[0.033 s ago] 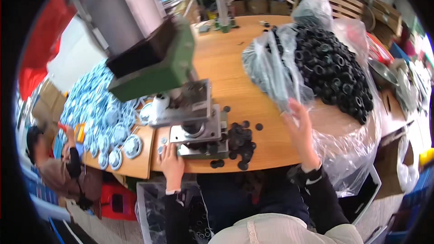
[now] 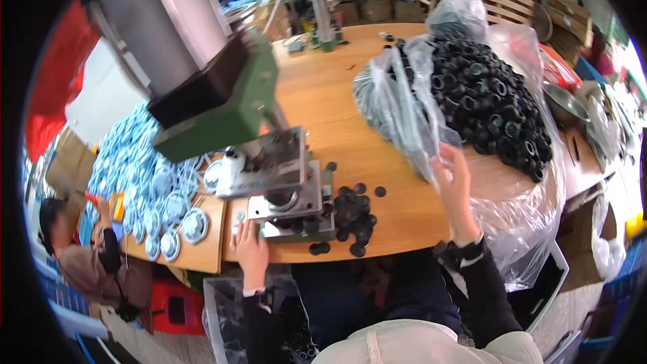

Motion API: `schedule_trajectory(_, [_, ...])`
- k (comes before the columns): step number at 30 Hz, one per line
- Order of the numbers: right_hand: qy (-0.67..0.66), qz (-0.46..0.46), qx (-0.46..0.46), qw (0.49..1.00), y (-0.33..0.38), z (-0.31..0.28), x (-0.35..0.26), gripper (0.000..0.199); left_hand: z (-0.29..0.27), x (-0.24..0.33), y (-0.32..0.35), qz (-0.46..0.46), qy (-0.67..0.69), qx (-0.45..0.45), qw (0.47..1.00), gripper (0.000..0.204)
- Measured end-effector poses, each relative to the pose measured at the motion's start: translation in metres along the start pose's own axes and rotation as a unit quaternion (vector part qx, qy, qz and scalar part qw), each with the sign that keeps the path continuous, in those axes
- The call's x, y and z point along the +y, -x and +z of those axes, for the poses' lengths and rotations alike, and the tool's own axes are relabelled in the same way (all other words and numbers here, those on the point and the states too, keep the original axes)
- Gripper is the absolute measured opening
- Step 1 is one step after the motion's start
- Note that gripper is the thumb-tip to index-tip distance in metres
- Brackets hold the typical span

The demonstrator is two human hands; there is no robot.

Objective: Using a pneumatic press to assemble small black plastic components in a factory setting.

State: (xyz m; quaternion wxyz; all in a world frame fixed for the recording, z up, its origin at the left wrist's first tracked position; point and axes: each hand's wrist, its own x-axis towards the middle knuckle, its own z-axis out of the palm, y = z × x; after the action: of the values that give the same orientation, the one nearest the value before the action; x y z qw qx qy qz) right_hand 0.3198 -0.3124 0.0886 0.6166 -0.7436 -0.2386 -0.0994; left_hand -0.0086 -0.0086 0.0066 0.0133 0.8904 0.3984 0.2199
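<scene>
My right hand (image 2: 455, 185) is at the near edge of a clear plastic bag (image 2: 401, 118), its fingers bent round the loose plastic. Behind it, a large pile of black ring-shaped parts (image 2: 482, 94) spills from the bag. My left hand (image 2: 251, 251) rests at the table's front edge with fingers stretched out, beside the base of a green bench press (image 2: 222, 118). A small pale disc (image 2: 240, 216) lies just beyond those fingertips. Under the press head stands a metal die block (image 2: 290, 195). Right of it lies a heap of small black caps (image 2: 354, 216).
Many light blue round parts (image 2: 168, 182) are heaped left of the press. A person (image 2: 91, 263) sits at the far left. Below the table edge stands a plastic-lined bin (image 2: 226, 310) with black rings. A metal bowl (image 2: 566, 104) sits at the right; another green machine (image 2: 325, 27) stands behind.
My right hand and the bag's near edge have shifted slightly right relative to the table. My left hand stays by the press. The whole view has moved a little.
</scene>
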Motion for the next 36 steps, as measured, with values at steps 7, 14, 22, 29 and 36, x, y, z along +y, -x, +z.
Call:
schedule_trajectory(7, [0.238,-0.081,-0.055,0.966,-0.132,-0.056,0.141,0.031,-0.036,0.055,-0.002,-0.017,0.345,0.141,0.928,0.035])
schedule_trajectory(14, [0.252,-0.021,-0.108,0.962,-0.162,-0.042,0.165,0.04,-0.061,0.138,-0.028,0.038,0.338,0.193,0.92,0.052])
schedule_trajectory(22, [-0.144,0.132,-0.071,0.978,-0.124,-0.064,0.086,0.025,-0.065,0.162,-0.068,-0.102,0.43,0.209,0.873,0.032])
schedule_trajectory(29, [-0.223,-0.017,-0.251,0.942,-0.044,-0.008,-0.059,0.049,-0.055,0.133,-0.03,-0.039,0.331,0.25,0.909,0.044])
schedule_trajectory(36, [-0.093,-0.173,-0.37,0.908,0.03,0.111,-0.122,0.047,-0.04,0.038,0.098,-0.231,0.277,0.25,0.898,0.043])
